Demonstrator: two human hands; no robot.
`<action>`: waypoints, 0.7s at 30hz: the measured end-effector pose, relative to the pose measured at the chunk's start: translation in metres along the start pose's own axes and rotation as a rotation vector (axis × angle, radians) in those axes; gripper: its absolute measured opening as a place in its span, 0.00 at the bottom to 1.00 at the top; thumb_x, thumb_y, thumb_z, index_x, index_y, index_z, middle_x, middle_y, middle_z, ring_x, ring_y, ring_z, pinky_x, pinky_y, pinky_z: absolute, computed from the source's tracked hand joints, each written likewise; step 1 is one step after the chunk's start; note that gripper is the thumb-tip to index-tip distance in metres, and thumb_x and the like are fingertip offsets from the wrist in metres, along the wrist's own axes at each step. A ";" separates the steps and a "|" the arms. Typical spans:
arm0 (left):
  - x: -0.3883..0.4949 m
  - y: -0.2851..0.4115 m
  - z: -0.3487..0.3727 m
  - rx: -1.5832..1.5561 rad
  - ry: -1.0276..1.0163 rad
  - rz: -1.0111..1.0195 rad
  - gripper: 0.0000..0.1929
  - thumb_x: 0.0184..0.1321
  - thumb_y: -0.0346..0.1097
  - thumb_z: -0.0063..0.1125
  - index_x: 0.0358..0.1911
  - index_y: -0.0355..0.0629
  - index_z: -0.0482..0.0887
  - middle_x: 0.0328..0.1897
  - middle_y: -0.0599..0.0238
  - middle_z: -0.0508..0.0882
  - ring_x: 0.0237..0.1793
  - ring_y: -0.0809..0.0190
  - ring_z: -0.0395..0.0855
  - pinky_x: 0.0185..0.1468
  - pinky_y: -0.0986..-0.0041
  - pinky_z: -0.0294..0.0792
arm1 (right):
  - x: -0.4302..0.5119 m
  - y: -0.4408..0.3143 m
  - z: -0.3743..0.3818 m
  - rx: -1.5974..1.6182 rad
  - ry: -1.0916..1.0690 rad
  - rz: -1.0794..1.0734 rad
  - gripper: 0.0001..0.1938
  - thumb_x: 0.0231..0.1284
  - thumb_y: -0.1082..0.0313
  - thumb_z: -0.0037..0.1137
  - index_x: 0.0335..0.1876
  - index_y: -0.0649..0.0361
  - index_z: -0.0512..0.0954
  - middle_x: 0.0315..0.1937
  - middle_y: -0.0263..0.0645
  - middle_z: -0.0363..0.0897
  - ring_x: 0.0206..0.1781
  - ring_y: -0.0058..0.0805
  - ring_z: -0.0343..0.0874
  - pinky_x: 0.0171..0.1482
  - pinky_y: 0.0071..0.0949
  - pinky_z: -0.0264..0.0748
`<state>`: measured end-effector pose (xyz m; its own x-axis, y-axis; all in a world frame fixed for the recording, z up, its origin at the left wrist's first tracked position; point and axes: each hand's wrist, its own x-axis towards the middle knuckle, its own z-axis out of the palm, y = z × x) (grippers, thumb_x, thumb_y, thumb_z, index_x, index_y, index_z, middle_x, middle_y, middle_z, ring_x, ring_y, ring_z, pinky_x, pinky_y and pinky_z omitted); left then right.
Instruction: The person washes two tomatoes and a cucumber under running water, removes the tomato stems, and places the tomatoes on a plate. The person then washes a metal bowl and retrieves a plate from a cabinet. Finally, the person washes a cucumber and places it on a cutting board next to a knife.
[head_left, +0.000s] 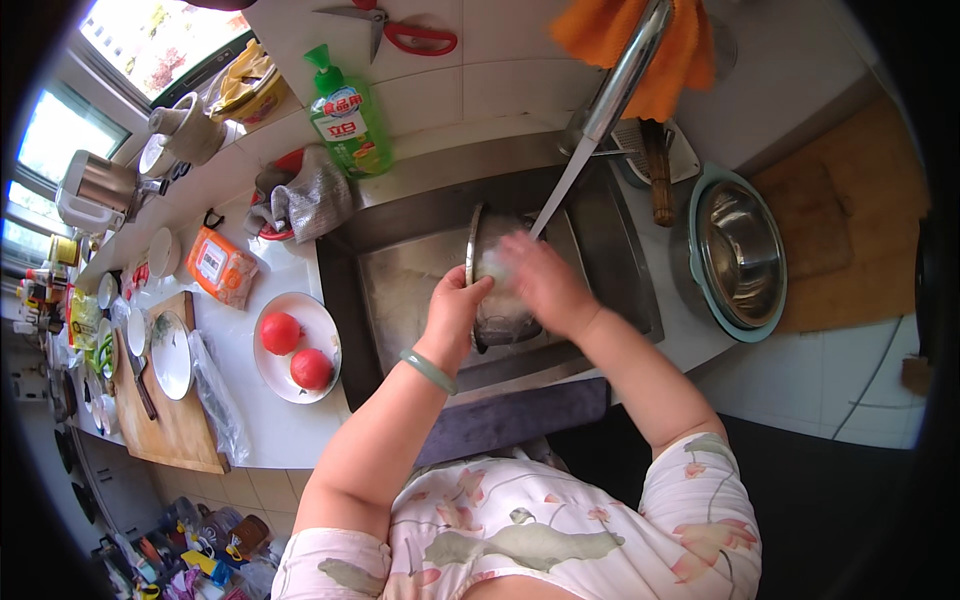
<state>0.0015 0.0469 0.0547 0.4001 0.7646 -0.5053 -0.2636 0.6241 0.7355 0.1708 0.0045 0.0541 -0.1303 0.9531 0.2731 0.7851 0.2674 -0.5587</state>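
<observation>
A metal bowl (501, 315) is tipped on its side in the stainless steel sink (405, 277), its rim towards the left. My left hand (456, 307), below a pale green bangle (428, 371), grips that rim with the thumb on the near side. Blurred by motion, my right hand (555, 289) lies with extended fingers against the bowl's side; I see nothing held in it. A stream of water (561, 187) runs from the chrome faucet (628, 71) down onto the right fingers and the bowl. Spray and blur hide part of the bowl.
Left of the sink, a white plate (289, 390) carries two tomatoes (296, 351). Beyond it lie a wooden cutting board (176, 442) and a knife (142, 386). Dish soap (349, 120) stands behind the sink. Nested basins (739, 255) sit to the right. An orange cloth (675, 67) hangs by the faucet.
</observation>
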 end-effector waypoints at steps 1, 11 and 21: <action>0.000 0.001 -0.003 0.004 0.001 0.004 0.09 0.58 0.28 0.52 0.42 0.36 0.74 0.38 0.63 0.80 0.37 0.65 0.78 0.43 0.72 0.71 | -0.008 -0.009 0.008 -0.283 -0.035 -0.186 0.20 0.57 0.62 0.51 0.56 0.57 0.70 0.59 0.43 0.65 0.63 0.42 0.62 0.63 0.38 0.58; -0.008 0.000 -0.016 -0.178 0.023 -0.042 0.09 0.60 0.30 0.52 0.43 0.39 0.75 0.39 0.67 0.81 0.39 0.67 0.76 0.46 0.72 0.68 | 0.069 0.112 -0.071 1.012 0.737 0.868 0.41 0.55 0.50 0.55 0.70 0.55 0.46 0.69 0.42 0.49 0.71 0.35 0.48 0.67 0.39 0.45; -0.003 -0.011 -0.052 -0.582 0.057 -0.139 0.16 0.67 0.41 0.38 0.51 0.39 0.70 0.56 0.59 0.73 0.56 0.53 0.70 0.63 0.57 0.59 | 0.071 0.137 -0.083 1.292 0.725 0.822 0.36 0.55 0.52 0.56 0.68 0.50 0.53 0.69 0.38 0.48 0.71 0.36 0.45 0.67 0.43 0.40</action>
<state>-0.0426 0.0457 0.0247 0.4214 0.6670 -0.6144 -0.6560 0.6920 0.3013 0.3198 0.0969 0.0618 0.6023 0.7304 -0.3221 -0.5200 0.0527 -0.8526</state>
